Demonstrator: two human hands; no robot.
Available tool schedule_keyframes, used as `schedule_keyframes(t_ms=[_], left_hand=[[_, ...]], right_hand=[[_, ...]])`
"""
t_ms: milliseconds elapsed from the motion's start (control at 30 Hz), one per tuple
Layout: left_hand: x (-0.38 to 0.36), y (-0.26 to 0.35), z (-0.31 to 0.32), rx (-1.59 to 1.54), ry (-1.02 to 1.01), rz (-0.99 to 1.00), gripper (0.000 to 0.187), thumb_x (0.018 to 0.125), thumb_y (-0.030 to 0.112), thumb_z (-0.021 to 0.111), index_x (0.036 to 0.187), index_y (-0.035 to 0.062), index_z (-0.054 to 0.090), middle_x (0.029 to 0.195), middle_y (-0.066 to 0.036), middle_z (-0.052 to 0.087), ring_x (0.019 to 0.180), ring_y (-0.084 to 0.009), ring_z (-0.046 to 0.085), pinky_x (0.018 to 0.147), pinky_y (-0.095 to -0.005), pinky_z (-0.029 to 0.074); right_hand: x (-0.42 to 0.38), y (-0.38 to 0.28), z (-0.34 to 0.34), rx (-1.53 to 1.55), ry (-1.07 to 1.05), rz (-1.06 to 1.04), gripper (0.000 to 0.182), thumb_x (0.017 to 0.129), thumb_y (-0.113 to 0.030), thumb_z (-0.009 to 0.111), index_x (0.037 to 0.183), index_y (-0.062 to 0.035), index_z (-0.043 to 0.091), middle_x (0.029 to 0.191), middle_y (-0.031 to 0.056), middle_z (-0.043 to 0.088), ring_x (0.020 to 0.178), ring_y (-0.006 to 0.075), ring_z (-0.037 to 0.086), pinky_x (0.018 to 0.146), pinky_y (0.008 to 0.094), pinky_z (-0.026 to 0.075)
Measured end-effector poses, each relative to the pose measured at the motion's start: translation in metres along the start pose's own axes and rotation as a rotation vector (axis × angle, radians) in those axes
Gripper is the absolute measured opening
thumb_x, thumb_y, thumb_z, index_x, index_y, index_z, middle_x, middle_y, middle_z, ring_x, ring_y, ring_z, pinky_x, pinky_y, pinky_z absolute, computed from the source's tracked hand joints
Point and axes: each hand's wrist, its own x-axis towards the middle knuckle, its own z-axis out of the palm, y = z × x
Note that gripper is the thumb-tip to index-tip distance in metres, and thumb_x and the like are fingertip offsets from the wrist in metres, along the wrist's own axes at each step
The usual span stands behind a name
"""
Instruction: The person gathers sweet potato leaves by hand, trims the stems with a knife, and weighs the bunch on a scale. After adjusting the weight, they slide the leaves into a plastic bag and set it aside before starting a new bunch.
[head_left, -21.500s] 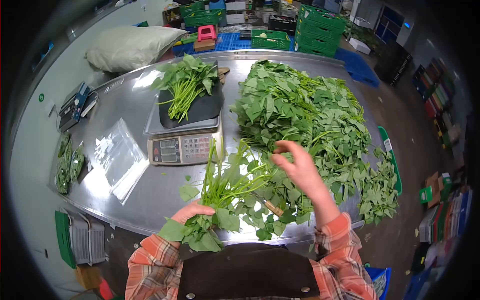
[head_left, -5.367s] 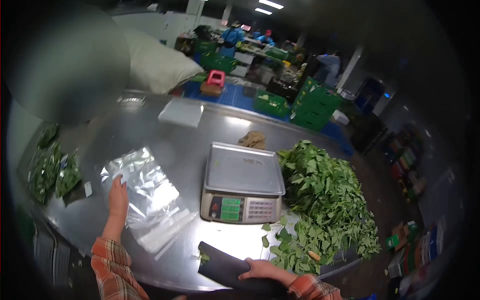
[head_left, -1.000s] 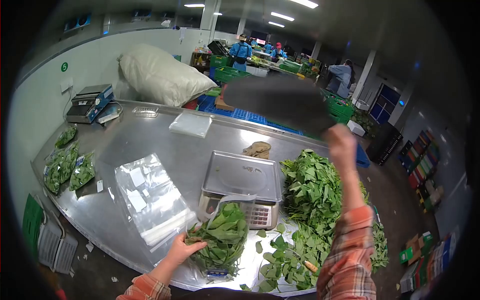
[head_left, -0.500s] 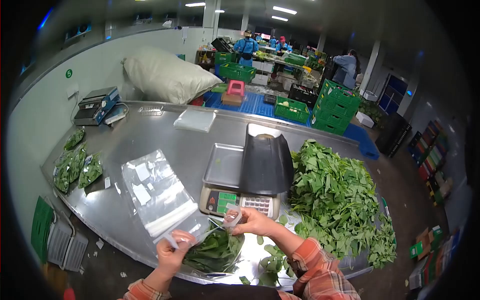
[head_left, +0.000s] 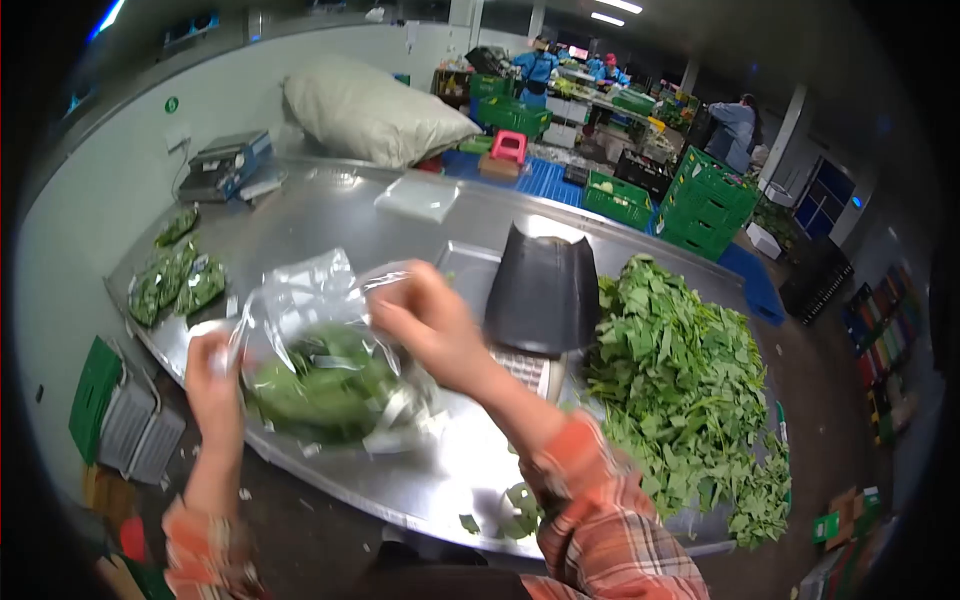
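A clear plastic bag of green leaves (head_left: 325, 385) hangs between my hands over the near left part of the metal table. My left hand (head_left: 212, 365), blurred, grips the bag's left upper edge. Closed on the right upper edge is my right hand (head_left: 415, 315). Behind the bag, a stack of flat clear bags (head_left: 310, 280) is partly hidden. A scale with a metal tray (head_left: 470, 270) and a black scoop (head_left: 543, 295) stands right of my right hand. A large heap of leafy greens (head_left: 690, 390) lies on the right.
Filled bags of greens (head_left: 165, 285) lie at the table's far left, near another device (head_left: 225, 165). Flat plastic (head_left: 417, 198) lies at the back edge. Beyond are a large white sack (head_left: 370, 115), green crates (head_left: 705, 200), a pink stool (head_left: 509, 147) and several people.
Both hands have raised the bag of greens off the table's near edge and moved it left and forward. The camera view has shifted, and my right forearm now covers part of the scale.
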Motion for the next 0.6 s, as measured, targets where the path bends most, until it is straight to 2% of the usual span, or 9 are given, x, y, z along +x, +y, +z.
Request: schedule_keyframes(t_ms=[67, 200, 333, 367, 433, 467, 533, 567, 600], left_hand=[[0.016, -0.02, -0.002, -0.378, -0.051, -0.139, 0.004, 0.087, 0.003, 0.052, 0.09, 0.0034, 0.053, 0.074, -0.002, 0.054, 0.07, -0.0102, 0.052, 0.067, -0.0234, 0.042], [-0.02, -0.018, -0.063, 0.091, -0.093, 0.097, 0.004, 0.081, 0.004, 0.056, 0.083, 0.0023, 0.06, 0.078, -0.005, 0.062, 0.069, -0.014, 0.057, 0.064, -0.0275, 0.045], [-0.107, -0.042, -0.102, 0.168, -0.556, 0.268, 0.006, 0.069, 0.001, 0.062, 0.074, 0.0028, 0.064, 0.074, -0.01, 0.063, 0.068, -0.0264, 0.061, 0.062, -0.034, 0.049], [-0.14, -0.065, -0.111, 0.1, -0.668, 0.13, 0.004, 0.07, 0.004, 0.065, 0.074, 0.0046, 0.066, 0.076, -0.01, 0.065, 0.07, -0.026, 0.062, 0.065, -0.0343, 0.05], [-0.19, -0.096, -0.139, 0.176, -1.015, -0.148, 0.007, 0.074, 0.01, 0.067, 0.08, 0.0075, 0.07, 0.073, -0.007, 0.066, 0.072, -0.0194, 0.065, 0.066, -0.0308, 0.051], [-0.196, -0.093, -0.149, 0.101, -1.181, -0.632, 0.009, 0.078, 0.011, 0.065, 0.081, 0.0044, 0.07, 0.071, -0.006, 0.067, 0.071, -0.0146, 0.065, 0.065, -0.0292, 0.051], [-0.226, -0.125, -0.162, -0.149, -0.891, -0.74, 0.02, 0.085, 0.016, 0.06, 0.077, -0.0017, 0.065, 0.069, -0.006, 0.063, 0.066, -0.0117, 0.062, 0.062, -0.0261, 0.049], [-0.238, -0.138, -0.158, -0.314, -0.629, -1.051, 0.023, 0.088, 0.021, 0.059, 0.092, -0.0007, 0.061, 0.073, -0.006, 0.063, 0.069, -0.012, 0.06, 0.063, -0.0248, 0.048], [-0.25, -0.155, -0.152, -0.304, -0.605, -1.041, 0.038, 0.089, 0.027, 0.058, 0.115, -0.0013, 0.051, 0.086, -0.009, 0.063, 0.079, -0.014, 0.06, 0.067, -0.0248, 0.049]], right_hand=[[0.0, 0.018, 0.011, 0.089, 0.098, -0.018, 0.01, 0.089, -0.009, 0.056, 0.091, -0.0025, 0.048, 0.083, 0.008, 0.059, 0.077, 0.0146, 0.058, 0.07, 0.026, 0.046], [-0.056, -0.01, 0.011, -0.305, 0.004, -0.137, 0.011, 0.087, -0.008, 0.058, 0.093, -0.0015, 0.052, 0.088, 0.0085, 0.061, 0.082, 0.0166, 0.059, 0.075, 0.0279, 0.046], [-0.201, 0.049, 0.056, -0.313, -0.1, 0.262, 0.012, 0.081, -0.007, 0.066, 0.089, -0.0041, 0.058, 0.089, 0.0075, 0.061, 0.087, 0.0179, 0.059, 0.08, 0.0292, 0.045], [-0.235, 0.061, 0.065, -0.461, -0.235, 0.294, 0.012, 0.081, -0.01, 0.067, 0.089, -0.0047, 0.059, 0.088, 0.0088, 0.062, 0.086, 0.0179, 0.06, 0.079, 0.0289, 0.046], [-0.3, 0.074, 0.08, -0.355, -0.331, 0.648, 0.012, 0.082, -0.013, 0.065, 0.089, -0.0041, 0.061, 0.08, 0.0078, 0.063, 0.078, 0.0161, 0.061, 0.074, 0.03, 0.048], [-0.327, 0.077, 0.084, -0.297, -0.239, 0.842, 0.013, 0.083, -0.015, 0.065, 0.091, -0.004, 0.061, 0.08, 0.0046, 0.063, 0.078, 0.013, 0.06, 0.073, 0.0298, 0.048], [-0.351, 0.065, 0.087, -0.18, -0.032, 1.158, 0.025, 0.09, -0.027, 0.057, 0.089, -0.0023, 0.061, 0.08, 0.0043, 0.063, 0.074, 0.0096, 0.058, 0.069, 0.0254, 0.047], [-0.365, 0.07, 0.087, -0.225, 0.016, 1.123, 0.033, 0.091, -0.034, 0.053, 0.092, -0.0017, 0.06, 0.081, 0.0058, 0.063, 0.07, 0.0097, 0.058, 0.066, 0.0239, 0.047], [-0.368, 0.073, 0.088, -0.155, 0.031, 1.172, 0.037, 0.092, -0.037, 0.052, 0.095, -0.0005, 0.059, 0.08, 0.0072, 0.063, 0.068, 0.012, 0.059, 0.064, 0.0253, 0.047]])
